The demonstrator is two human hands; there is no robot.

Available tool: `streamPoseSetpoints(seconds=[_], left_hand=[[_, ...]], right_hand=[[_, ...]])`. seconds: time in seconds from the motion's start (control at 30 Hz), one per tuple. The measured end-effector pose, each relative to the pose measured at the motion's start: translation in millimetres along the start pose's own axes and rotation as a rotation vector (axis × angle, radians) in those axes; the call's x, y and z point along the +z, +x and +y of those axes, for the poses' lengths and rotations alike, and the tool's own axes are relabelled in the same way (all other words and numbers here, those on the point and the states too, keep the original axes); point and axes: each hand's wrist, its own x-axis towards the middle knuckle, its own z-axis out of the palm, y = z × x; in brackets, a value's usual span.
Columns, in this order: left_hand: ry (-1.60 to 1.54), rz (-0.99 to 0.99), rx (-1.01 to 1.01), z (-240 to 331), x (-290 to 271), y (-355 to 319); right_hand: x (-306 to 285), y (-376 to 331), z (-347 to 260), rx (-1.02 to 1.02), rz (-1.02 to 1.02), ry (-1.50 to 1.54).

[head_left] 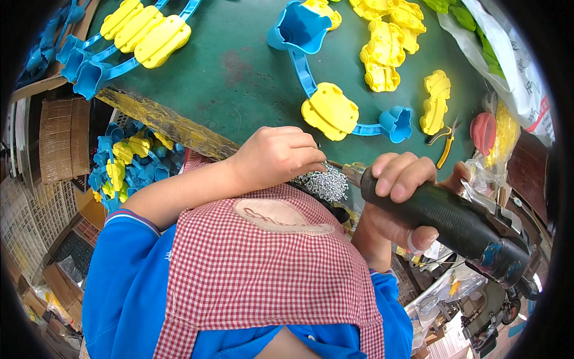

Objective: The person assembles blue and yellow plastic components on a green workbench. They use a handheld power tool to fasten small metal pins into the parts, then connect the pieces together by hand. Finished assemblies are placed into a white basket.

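Note:
My right hand (399, 182) grips a black electric screwdriver (463, 218), its fingers wrapped round the body near the front end. The bit points left, toward the fingertips of my left hand (280, 154). That hand is closed in a pinch at the bit's tip, and whatever it holds is hidden. Just below the fingertips lies a heap of small silver screws (327, 184) at the table's near edge. Beyond my hands, on the green table, rests a yellow body piece (330, 112) joined by blue arms to a large blue cup (301, 29) and a smaller blue cup (397, 124).
Joined blue-and-yellow pieces (161, 40) lie at the far left. Loose yellow parts (382, 54) and yellow-handled pliers (445, 149) are to the right, near a white plastic bag (502, 54). More blue-and-yellow pieces (119, 161) sit below the table's left edge (173, 124).

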Motion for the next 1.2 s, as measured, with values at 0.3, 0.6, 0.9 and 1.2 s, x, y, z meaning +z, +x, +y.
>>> streamPoseSetpoints(seconds=[0.3,0.6,0.9,1.2], left_hand=[[0.014,0.097,0.002,2,-4,10],[0.078,0.087,0.033,-7,-12,18],[-0.627,0.236,-0.814,-1,-31,7],[-0.877,0.343,-0.890,-19,-15,17]], right_hand=[[8,3,6,-0.006,-0.004,-0.011],[13,11,12,-0.041,-0.008,-0.045],[5,34,42,-0.203,-0.009,-0.193],[13,48,66,-0.157,-0.023,-0.298]])
